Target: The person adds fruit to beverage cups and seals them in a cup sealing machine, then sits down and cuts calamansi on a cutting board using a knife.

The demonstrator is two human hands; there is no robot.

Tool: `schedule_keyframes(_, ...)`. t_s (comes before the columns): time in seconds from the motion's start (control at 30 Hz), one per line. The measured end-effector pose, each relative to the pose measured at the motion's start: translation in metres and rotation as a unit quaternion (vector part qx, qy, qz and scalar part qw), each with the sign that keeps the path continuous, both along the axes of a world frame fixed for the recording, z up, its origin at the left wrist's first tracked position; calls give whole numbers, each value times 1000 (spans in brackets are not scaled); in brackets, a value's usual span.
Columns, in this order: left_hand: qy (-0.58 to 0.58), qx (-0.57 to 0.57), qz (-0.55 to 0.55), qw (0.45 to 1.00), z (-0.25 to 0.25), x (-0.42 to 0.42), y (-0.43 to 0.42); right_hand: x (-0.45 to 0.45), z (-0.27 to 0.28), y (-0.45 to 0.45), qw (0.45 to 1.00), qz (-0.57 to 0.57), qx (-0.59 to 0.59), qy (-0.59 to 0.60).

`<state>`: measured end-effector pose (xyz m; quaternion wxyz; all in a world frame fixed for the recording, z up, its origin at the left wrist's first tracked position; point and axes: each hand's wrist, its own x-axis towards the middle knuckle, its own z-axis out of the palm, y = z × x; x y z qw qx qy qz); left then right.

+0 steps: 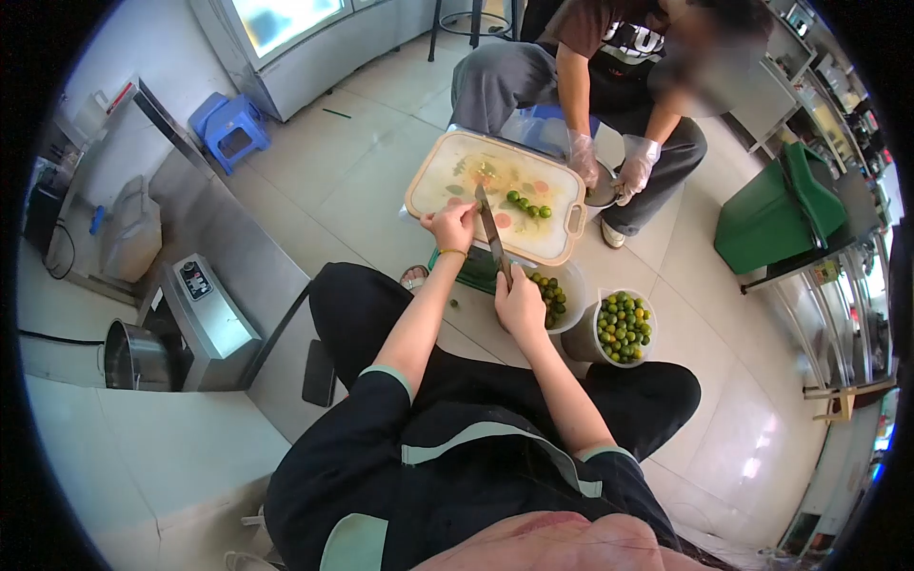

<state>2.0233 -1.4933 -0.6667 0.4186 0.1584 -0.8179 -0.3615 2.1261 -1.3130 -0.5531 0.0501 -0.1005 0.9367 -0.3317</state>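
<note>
- Right hand [521, 303]: closed around the handle of a knife [492, 231], its blade over the tray [446, 171].
- Left hand [451, 226]: fingers curled together beside the blade; whether they pinch anything is unclear.
- Small green citrus fruits [533, 210]: clustered on the tray, right of the blade.
- Beyond: a co-worker's gloved hands [638, 169].

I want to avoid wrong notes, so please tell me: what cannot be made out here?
All in the head view:
What the left hand pinches: too small, fingers cover it.
Inside the metal pot: too dark.
Inside the co-worker's container: gloved hands cover it.
Green object: mostly under the board.
</note>
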Motion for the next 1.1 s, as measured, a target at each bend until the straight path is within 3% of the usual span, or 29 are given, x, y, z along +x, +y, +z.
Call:
schedule_keyframes(0.13,-60,-54,37,996,21,8,-2,-18,19,21,999,15,16,49)
schedule_keyframes(0.2,15,-29,96,995,21,31,0,-18,32,33,998,-10,9,60)
schedule_keyframes(0.33,46,-8,206,977,-48,71,24,-18,45,44,999,-6,-17,26)
schedule_keyframes(0.37,-12,-78,187,979,-63,86,30,-19,44,45,1000,-6,-27,13)
schedule_keyframes(0.43,-113,-20,201,973,-117,103,40,-15,32,48,997,10,-68,43)
schedule_keyframes(0.5,-343,-25,155,926,-151,119,45,-14,24,56,996,21,-72,40)
schedule_keyframes(0.57,-477,68,6,876,-186,116,38,-10,17,63,995,18,-91,41)
schedule_keyframes(0.63,-424,231,-36,875,-222,103,35,-8,8,67,997,14,-72,35)
schedule_keyframes(0.73,-514,72,-67,852,-278,101,27,-9,18,56,998,40,-39,-29)
schedule_keyframes(0.83,-504,-106,-71,855,-293,104,27,-16,11,41,995,93,27,-3)
schedule_keyframes(1.03,-587,-33,-38,808,-268,92,11,-36,11,28,999,33,29,32)
schedule_keyframes(1.1,-554,29,-7,832,-270,98,7,-41,13,31,999,21,33,27)
